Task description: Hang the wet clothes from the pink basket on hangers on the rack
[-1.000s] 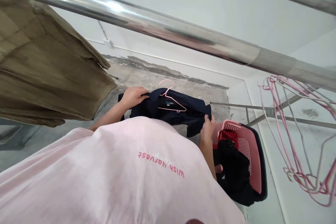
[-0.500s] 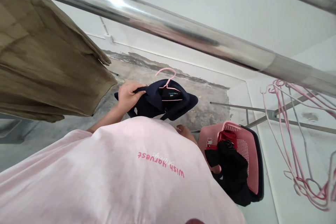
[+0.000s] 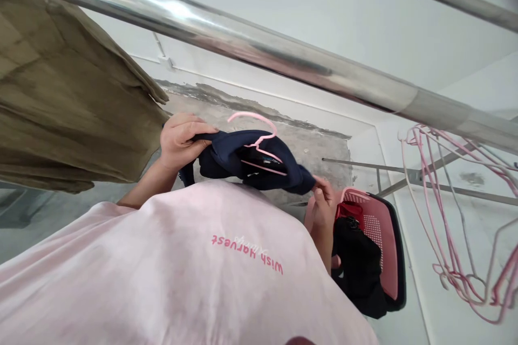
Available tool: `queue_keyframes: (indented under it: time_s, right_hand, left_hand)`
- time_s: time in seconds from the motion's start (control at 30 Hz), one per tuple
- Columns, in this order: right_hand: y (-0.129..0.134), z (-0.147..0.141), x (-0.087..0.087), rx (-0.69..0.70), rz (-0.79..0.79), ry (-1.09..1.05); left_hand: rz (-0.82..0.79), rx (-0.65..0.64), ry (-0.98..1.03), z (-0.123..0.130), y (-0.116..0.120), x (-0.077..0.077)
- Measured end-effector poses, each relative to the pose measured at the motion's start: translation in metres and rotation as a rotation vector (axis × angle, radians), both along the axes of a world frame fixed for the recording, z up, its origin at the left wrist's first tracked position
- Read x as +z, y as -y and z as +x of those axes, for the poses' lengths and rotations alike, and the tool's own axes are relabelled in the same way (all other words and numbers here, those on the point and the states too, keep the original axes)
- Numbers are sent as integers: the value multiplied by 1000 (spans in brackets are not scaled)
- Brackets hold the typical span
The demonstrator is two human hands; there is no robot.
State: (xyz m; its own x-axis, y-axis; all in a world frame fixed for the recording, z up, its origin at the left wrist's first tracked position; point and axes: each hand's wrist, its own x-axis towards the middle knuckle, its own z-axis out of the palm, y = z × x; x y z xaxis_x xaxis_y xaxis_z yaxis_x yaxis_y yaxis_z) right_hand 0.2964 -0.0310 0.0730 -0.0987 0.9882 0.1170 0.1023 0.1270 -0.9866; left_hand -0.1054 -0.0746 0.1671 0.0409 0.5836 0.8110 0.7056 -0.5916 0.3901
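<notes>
A dark navy jacket (image 3: 226, 146) hangs on a pink clothes hanger (image 3: 267, 125) in front of my chest. The hanger's hook sticks up free out of the neck opening, and its lower bar shows inside the collar. My left hand (image 3: 182, 140) pinches the jacket's shoulder on the left side between thumb and fingers. On the other side, my right hand (image 3: 324, 199) grips the opposite shoulder edge, its thumb up. The lower part of the jacket is hidden behind my pink shirt.
Overhead runs a thick metal rail (image 3: 243, 38). Olive-brown cloth (image 3: 73, 97) hangs at the left. A pink basket (image 3: 390, 248) holding black clothes (image 3: 358, 264) stands at the lower right. Several pink and white hangers (image 3: 441, 205) hang at the right.
My right hand has come up from beside my shirt and taken hold of the jacket's right shoulder. My left hand has shifted slightly left, and the hanger has tilted.
</notes>
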Motion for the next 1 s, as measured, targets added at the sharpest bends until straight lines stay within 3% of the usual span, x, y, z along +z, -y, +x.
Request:
queue_keyframes:
  time_s: [0.13, 0.2, 0.27, 0.47, 0.57, 0.67, 0.73, 0.87, 1.0]
  right_hand:
    - [13, 1, 20, 401, -111, 185]
    - [21, -8, 23, 601, -233, 171]
    - [28, -20, 23, 700, -380, 94]
    - [30, -38, 13, 703, -695, 18]
    - [30, -42, 5, 621, -721, 34]
    - [35, -46, 2, 493, -669, -78]
    - [38, -48, 3, 416, -596, -153]
    - [33, -57, 4, 350, -474, -166]
    - [11, -80, 10, 460, -419, -145]
  left_hand:
    - [-153, -178, -64, 2, 0, -2]
    - [-260, -196, -101, 11, -1, -11]
    - [-338, -172, -93, 22, -3, -23]
    - [-547, 13, -76, 47, -11, -68]
    - [-604, 88, -29, 55, -9, -79]
    - [-573, 112, 93, 61, -5, -80]
    - [-625, -21, 177, 64, -4, -79]
    - [-924, -497, 375, 72, -3, -80]
    - [-1122, -652, 655, 84, -3, -74]
